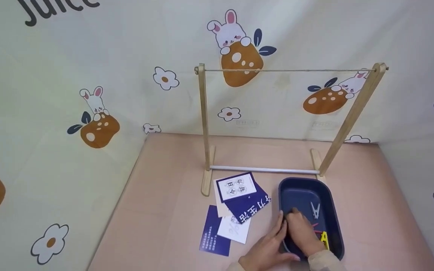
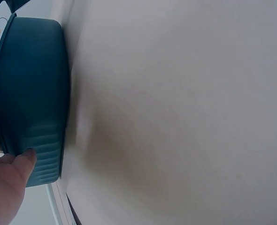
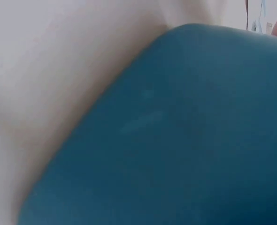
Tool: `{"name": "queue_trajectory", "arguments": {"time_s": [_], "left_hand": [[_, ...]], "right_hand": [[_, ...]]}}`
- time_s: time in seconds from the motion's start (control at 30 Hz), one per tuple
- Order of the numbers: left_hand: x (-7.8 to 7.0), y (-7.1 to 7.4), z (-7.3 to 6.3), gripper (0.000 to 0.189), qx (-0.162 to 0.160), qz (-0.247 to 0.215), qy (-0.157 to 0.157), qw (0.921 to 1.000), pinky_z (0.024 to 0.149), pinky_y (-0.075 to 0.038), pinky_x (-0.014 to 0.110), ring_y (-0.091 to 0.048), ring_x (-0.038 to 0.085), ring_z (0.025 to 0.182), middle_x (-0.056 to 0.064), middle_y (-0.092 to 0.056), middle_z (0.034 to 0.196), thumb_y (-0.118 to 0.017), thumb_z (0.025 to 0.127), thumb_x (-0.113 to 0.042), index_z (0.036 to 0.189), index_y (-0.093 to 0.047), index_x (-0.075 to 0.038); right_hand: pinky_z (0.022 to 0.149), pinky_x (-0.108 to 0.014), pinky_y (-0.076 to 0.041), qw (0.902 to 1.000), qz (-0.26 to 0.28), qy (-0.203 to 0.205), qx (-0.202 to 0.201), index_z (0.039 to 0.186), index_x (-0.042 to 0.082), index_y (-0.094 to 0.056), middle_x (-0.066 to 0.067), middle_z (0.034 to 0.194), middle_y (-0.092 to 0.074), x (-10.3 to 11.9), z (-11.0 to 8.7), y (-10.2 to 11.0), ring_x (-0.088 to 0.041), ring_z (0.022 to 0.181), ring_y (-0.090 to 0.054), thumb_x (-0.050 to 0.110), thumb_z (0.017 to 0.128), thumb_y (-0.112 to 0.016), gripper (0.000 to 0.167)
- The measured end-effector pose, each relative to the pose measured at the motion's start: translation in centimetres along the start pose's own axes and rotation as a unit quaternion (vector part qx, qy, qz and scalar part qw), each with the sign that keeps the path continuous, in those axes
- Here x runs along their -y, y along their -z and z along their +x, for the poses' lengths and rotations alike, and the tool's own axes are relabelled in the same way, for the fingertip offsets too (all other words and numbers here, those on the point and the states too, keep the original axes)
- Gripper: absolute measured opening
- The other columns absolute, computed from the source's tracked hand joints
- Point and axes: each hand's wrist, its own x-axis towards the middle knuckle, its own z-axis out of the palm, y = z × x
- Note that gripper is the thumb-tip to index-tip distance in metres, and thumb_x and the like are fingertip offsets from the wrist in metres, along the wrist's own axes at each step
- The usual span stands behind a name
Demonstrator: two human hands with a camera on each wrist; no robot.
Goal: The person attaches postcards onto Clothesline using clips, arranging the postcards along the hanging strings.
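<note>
A dark blue plastic tray (image 1: 330,210) stands at the front right and looks teal in the wrist views. Along its left side my left hand (image 1: 268,246) holds the rim, with a fingertip against the ribbed outer wall (image 2: 47,150) in the left wrist view. My right hand (image 1: 303,231) reaches into the tray at the left wall, fingers pointing down; I cannot tell what they hold. Beside it lie a grey clothespin (image 1: 315,210), a yellow clothespin (image 1: 324,239) and a partly hidden red one (image 1: 315,227). The right wrist view is filled mostly by the tray wall (image 3: 176,131).
Several blue and white printed cards (image 1: 236,187) overlap on the pink tabletop (image 1: 156,210) left of the tray. Behind stands a wooden frame (image 1: 204,120) with a string (image 1: 296,70) across its top and a white bar (image 1: 266,169) low down. Printed cloth walls surround the table.
</note>
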Motion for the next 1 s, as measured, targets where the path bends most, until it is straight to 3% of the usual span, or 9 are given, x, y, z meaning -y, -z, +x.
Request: {"name": "queue_trajectory", "arguments": {"time_s": [0.3,0.67,1.0], "left_hand": [[-0.2,-0.2,-0.1,0.096,-0.034,0.037,-0.019,0.9986,0.115,-0.04,0.026,-0.034,0.033,0.149,0.03,-0.017,0.163,-0.064,0.091,-0.053,0.154,-0.024,0.007],[0.0,-0.3,-0.5,0.099,-0.016,0.028,0.002,0.9995,0.113,-0.043,0.028,-0.034,0.034,0.149,0.027,-0.014,0.165,-0.062,0.091,-0.058,0.157,-0.021,0.003],[0.0,0.8,-0.3,0.098,-0.016,0.045,0.0,0.9988,0.112,-0.045,0.031,-0.042,0.029,0.144,0.019,-0.02,0.164,-0.064,0.09,-0.056,0.158,-0.02,-0.002]], "right_hand": [[0.067,-0.046,-0.059,0.9987,-0.01,0.008,-0.049,0.08,-0.002,-0.073,-0.016,0.085,-0.064,-0.2,-0.2,-0.4,-0.034,0.076,-0.069,-0.008,0.083,-0.065,0.01],[0.067,-0.048,-0.059,0.9985,0.016,-0.005,-0.052,0.087,-0.003,-0.071,-0.016,0.086,-0.065,-0.7,-0.5,-0.7,-0.034,0.077,-0.069,-0.005,0.084,-0.069,0.004],[0.085,-0.055,-0.058,0.9945,0.051,-0.015,-0.09,0.121,-0.008,-0.065,-0.027,0.11,-0.067,-0.1,-0.6,0.4,-0.043,0.1,-0.068,-0.012,0.078,-0.07,0.044]]}}
